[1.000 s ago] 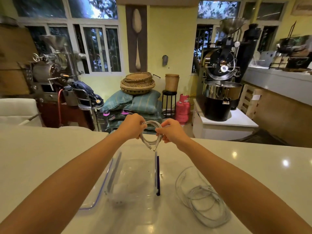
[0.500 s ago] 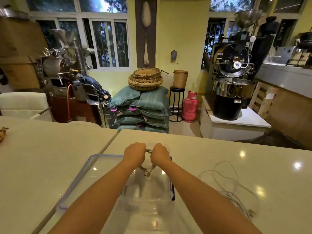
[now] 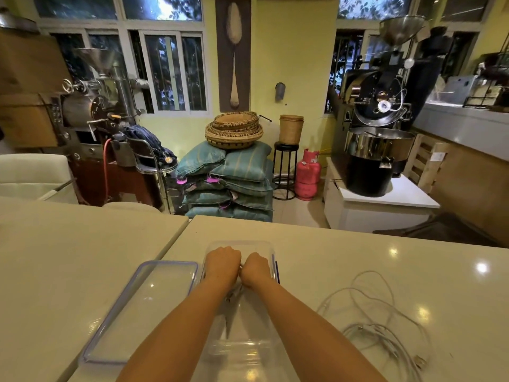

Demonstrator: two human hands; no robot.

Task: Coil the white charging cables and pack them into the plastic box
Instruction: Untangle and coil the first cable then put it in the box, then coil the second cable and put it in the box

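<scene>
A clear plastic box stands on the white table in front of me. My left hand and my right hand are side by side inside its far end, fingers curled down. They hold a coiled white cable; only its ends show below the hands. A loose heap of white cables lies on the table to the right of the box.
The box's clear lid with a blue rim lies flat to the left of the box. The table's far edge runs just beyond the box. A seam separates this table from another on the left.
Both hands have come down from above the table into the box with the coil, and have drawn close together. The camera has tilted and shifted.
</scene>
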